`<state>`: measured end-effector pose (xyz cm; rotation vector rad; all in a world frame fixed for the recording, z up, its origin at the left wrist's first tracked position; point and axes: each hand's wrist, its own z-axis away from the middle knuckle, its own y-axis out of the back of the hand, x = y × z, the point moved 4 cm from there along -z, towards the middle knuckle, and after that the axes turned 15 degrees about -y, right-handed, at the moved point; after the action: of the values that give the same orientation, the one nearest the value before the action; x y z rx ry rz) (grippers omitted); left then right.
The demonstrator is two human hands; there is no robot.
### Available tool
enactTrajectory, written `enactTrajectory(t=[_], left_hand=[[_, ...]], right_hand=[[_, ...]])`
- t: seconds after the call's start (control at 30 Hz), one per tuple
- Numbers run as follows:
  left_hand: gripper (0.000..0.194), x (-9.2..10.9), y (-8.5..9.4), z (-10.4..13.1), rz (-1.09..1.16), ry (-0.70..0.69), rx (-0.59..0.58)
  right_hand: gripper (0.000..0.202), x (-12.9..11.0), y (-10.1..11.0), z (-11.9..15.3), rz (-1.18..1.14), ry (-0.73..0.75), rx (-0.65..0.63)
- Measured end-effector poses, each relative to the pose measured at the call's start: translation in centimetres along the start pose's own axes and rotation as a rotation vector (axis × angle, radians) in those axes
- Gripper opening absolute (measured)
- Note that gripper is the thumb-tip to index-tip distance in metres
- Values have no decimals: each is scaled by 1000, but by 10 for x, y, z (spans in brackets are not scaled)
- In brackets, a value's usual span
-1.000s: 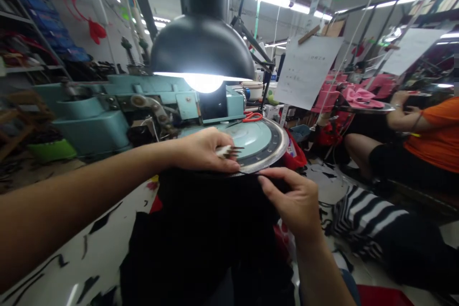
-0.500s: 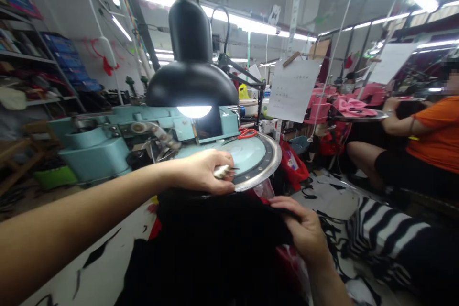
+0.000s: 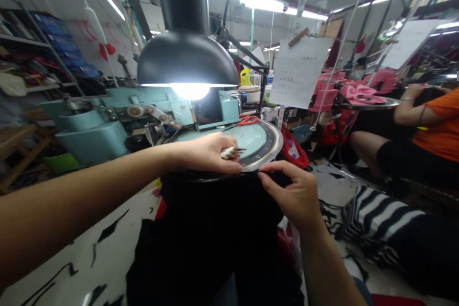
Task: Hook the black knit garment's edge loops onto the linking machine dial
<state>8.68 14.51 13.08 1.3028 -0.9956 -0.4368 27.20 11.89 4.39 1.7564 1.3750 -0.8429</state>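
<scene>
My left hand lies over the near edge of a round dial, its fingers curled round a small pointed tool with a white-wrapped handle. The tool's dark tip points right. My right hand pinches the edge of a black knit fabric between thumb and forefinger, at the dial's toothed rim. From the rim the fabric hangs down in front of me. Behind the dial stands a pale green linking machine, and red-handled scissors lie on the dial's far side.
A black lamp hangs low over the dial, lit. Paper sheets hang behind. At right, a person in an orange top sits by another dial with pink fabric. Striped black-and-white fabric lies at lower right; dark scraps litter the floor.
My right hand has moved up and left, bringing the fabric edge to the dial's rim beside my left hand. The left hand keeps hold of the tool. The view has tilted down slightly.
</scene>
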Motion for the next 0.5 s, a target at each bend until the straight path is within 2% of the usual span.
enactTrajectory(t=[0.07,0.17,0.23,0.3,0.33,0.4,0.5], left_hand=[[24,-1,-1,-4,-20,17,14],[14,-2,-2,-7,-25,25,36],[12,-2,-2,-8,-18,8,29],[16,0,-2,-8,-15,-14,9],[19,1,-2,-8,-20,-21,5],[23,4,-1,-10,-34,-30,17],[26,5,-2,-13,-55,-45,38]], right_hand=[[9,19,4,-5,-18,-107,33],[22,73,9,-1,-105,-319,53],[20,106,9,8,-124,-372,-23],[28,123,11,16,-149,-374,-109],[25,124,14,18,-161,-365,-144],[17,110,22,16,-195,-324,-175],[20,64,31,3,-174,-167,-271]])
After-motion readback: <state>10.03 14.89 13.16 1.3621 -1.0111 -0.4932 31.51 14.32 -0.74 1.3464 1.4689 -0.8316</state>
